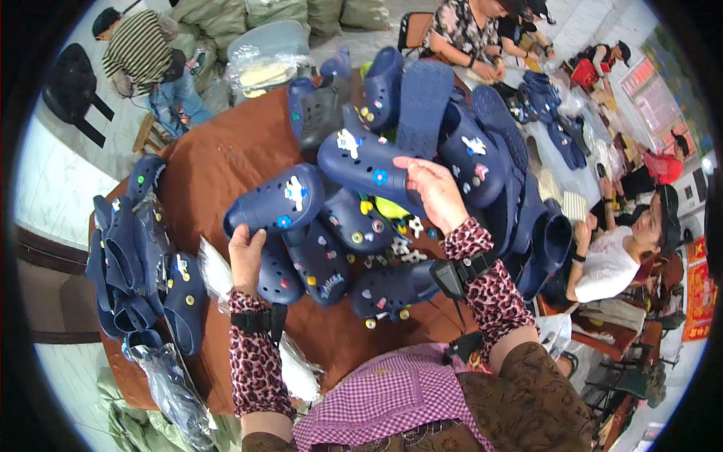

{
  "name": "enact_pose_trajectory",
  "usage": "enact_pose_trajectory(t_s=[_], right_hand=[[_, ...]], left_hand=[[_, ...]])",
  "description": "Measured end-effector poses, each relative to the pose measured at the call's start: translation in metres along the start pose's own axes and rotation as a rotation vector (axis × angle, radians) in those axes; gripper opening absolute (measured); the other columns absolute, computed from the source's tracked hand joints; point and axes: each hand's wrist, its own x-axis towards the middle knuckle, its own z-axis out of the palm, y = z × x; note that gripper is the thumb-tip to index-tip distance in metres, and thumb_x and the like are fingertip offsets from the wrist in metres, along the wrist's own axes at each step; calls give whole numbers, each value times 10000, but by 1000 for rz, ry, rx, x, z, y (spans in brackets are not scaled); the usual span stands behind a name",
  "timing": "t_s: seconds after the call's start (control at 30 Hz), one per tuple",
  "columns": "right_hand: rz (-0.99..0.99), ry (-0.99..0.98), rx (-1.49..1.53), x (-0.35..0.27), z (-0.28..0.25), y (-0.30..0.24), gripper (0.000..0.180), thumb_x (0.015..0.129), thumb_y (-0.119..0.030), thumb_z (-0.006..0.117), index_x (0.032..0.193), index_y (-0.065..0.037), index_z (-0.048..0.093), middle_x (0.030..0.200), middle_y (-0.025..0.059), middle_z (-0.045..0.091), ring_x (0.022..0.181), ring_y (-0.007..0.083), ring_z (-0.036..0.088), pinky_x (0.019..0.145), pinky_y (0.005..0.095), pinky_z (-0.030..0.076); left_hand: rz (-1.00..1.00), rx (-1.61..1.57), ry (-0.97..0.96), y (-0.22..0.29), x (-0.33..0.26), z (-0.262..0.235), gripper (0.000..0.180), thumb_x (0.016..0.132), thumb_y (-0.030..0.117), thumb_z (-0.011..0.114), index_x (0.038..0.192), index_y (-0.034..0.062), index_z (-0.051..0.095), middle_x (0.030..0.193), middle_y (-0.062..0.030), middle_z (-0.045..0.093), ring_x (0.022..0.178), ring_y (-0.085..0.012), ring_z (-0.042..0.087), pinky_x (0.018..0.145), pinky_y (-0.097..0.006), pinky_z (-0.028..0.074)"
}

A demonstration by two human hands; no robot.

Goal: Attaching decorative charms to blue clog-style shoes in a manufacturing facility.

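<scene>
My left hand (247, 255) is closed on the heel end of a navy foam clog (260, 205), whose toe points right and carries a white-and-yellow charm and a blue flower charm. A similar clog (361, 154), with matching charms, is gripped at its heel end by my right hand (435, 194), toe to the left. Both are held above a heap of navy clogs. Just below them lie a clog with several charms (320, 264) and another lying sideways (388, 292). Loose white charms (407, 248) are scattered between these.
Brown cloth (203, 173) covers the table. More clogs (124, 248) and plastic-bagged ones (177, 392) lie at the left edge; a dark clog (320, 117) and upturned soles (425, 98) are piled behind. Clear plastic bags (297, 369) sit near me. Several people work at the right.
</scene>
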Motion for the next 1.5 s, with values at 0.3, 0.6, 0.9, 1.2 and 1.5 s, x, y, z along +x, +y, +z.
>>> enact_pose_trajectory(t_s=[0.3,0.6,0.9,1.2,1.5], right_hand=[[70,75,178,-70,-43,-3,253,906,-132,499,1072,27,604,954,43,616,815,109,559,778,270,454],[152,109,184,-112,-73,24,281,903,-190,511,1075,-1,626,1028,39,607,836,114,524,756,280,440],[39,103,286,-90,-32,14,293,910,-187,537,1145,-20,587,1049,32,599,877,99,508,793,266,425],[73,55,-159,-82,-25,60,297,877,-73,512,1163,-26,576,1001,2,565,921,88,504,835,224,396],[135,29,-259,-102,-31,67,263,892,-85,492,1128,-12,582,949,24,608,869,88,548,766,226,440]], left_hand=[[459,829,226,-26,-30,18,390,774,13,604,1149,-13,503,1112,-193,560,1042,-320,532,920,-399,402],[482,829,-43,-35,-109,84,496,697,24,633,1170,56,488,1303,-177,410,1155,-368,412,976,-459,328],[407,971,115,-18,-53,30,493,703,45,650,1172,45,499,1304,-189,410,1167,-377,414,968,-457,345],[302,943,-285,-37,-20,38,441,754,260,658,1134,58,559,1129,-140,573,1097,-326,484,912,-444,367],[65,936,-431,-41,-13,49,359,766,309,637,1017,52,617,992,-169,620,1010,-329,547,847,-457,400]])
